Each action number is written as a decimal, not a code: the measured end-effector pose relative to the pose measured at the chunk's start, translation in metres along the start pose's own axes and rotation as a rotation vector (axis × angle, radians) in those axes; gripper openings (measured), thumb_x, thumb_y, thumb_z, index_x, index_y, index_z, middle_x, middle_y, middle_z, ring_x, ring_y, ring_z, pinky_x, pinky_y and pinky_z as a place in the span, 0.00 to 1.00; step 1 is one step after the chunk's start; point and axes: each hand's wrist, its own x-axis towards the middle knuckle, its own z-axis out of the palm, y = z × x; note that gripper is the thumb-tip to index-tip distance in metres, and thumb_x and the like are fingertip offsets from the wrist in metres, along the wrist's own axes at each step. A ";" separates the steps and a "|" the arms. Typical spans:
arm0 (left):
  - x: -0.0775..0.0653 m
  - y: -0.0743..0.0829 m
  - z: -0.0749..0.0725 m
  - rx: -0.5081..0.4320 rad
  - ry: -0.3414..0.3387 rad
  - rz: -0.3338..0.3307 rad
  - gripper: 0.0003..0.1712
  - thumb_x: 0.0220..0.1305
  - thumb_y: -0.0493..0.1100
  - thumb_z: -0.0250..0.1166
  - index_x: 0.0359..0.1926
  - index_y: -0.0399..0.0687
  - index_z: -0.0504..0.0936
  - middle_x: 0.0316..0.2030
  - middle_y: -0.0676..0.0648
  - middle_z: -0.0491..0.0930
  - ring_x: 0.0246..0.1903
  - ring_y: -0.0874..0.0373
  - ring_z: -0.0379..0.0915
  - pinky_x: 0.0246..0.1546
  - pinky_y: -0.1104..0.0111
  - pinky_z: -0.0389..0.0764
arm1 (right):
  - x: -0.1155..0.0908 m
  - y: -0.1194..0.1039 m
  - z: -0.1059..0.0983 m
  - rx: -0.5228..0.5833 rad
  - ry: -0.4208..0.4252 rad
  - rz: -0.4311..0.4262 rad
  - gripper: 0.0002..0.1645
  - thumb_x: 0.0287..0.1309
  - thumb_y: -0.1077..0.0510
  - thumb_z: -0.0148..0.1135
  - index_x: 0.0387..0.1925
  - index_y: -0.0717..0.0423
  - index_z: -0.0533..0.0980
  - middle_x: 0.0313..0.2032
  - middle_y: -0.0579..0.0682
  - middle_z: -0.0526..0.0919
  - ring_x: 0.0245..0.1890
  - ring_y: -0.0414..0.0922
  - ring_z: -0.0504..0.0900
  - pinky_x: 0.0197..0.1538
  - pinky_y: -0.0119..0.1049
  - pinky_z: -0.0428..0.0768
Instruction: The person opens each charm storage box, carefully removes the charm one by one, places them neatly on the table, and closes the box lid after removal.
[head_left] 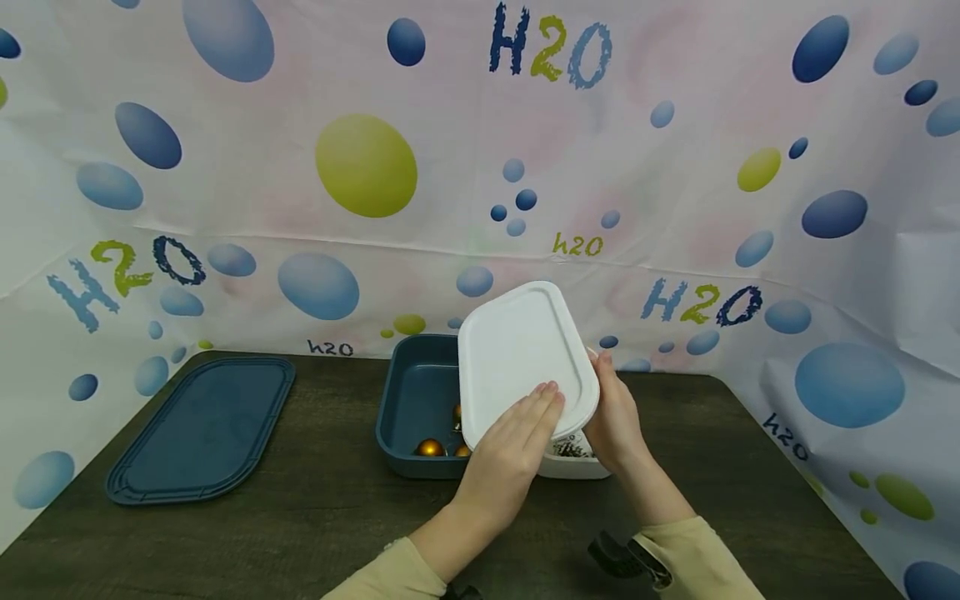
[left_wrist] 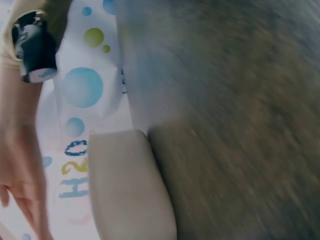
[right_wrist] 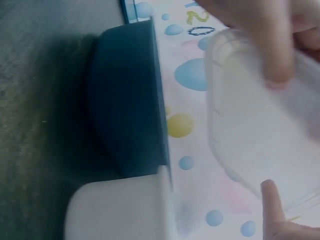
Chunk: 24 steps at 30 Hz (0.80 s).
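A white rectangular lid (head_left: 525,358) is held tilted above the table, its broad face toward the head camera. My left hand (head_left: 513,437) lays its fingers over its lower part, while a digit of that hand crosses its other face in the right wrist view. My right hand (head_left: 617,421) grips the lid's right edge. Behind the lid stands a blue container (head_left: 420,392) with several golden baubles (head_left: 430,447). A white container (head_left: 577,468) beside it is mostly hidden; small dark, speckled things (head_left: 572,448) show inside.
A blue lid (head_left: 206,429) lies flat on the dark wooden table (head_left: 315,533) at the left. A white backdrop (head_left: 465,108) printed with coloured bubbles and H2O lettering rises behind the table and wraps round its sides.
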 end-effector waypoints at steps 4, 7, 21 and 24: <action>0.003 0.002 -0.004 -0.147 0.055 -0.068 0.26 0.67 0.22 0.47 0.66 0.31 0.64 0.65 0.38 0.65 0.65 0.49 0.60 0.62 0.61 0.65 | 0.000 0.011 0.002 -0.060 -0.003 0.092 0.28 0.73 0.42 0.40 0.61 0.56 0.65 0.52 0.49 0.73 0.52 0.44 0.73 0.53 0.40 0.75; 0.005 0.005 -0.006 -0.231 0.115 -0.101 0.28 0.67 0.23 0.35 0.66 0.30 0.62 0.66 0.37 0.63 0.66 0.47 0.60 0.62 0.60 0.65 | -0.001 0.019 0.005 -0.100 -0.064 0.163 0.24 0.73 0.44 0.43 0.58 0.56 0.67 0.51 0.48 0.75 0.54 0.45 0.73 0.55 0.43 0.73; 0.010 0.016 -0.008 -0.336 0.369 -0.178 0.22 0.71 0.28 0.38 0.62 0.24 0.65 0.62 0.32 0.66 0.61 0.43 0.65 0.59 0.63 0.69 | -0.007 0.037 0.028 0.010 -0.349 0.338 0.19 0.72 0.44 0.44 0.49 0.53 0.72 0.43 0.50 0.80 0.46 0.46 0.79 0.51 0.41 0.75; 0.009 0.017 -0.009 -0.353 0.377 -0.222 0.22 0.72 0.29 0.38 0.63 0.24 0.64 0.63 0.33 0.65 0.62 0.44 0.65 0.59 0.64 0.68 | -0.009 0.036 0.030 0.066 -0.341 0.370 0.20 0.71 0.44 0.47 0.48 0.53 0.75 0.42 0.49 0.81 0.44 0.45 0.80 0.49 0.39 0.77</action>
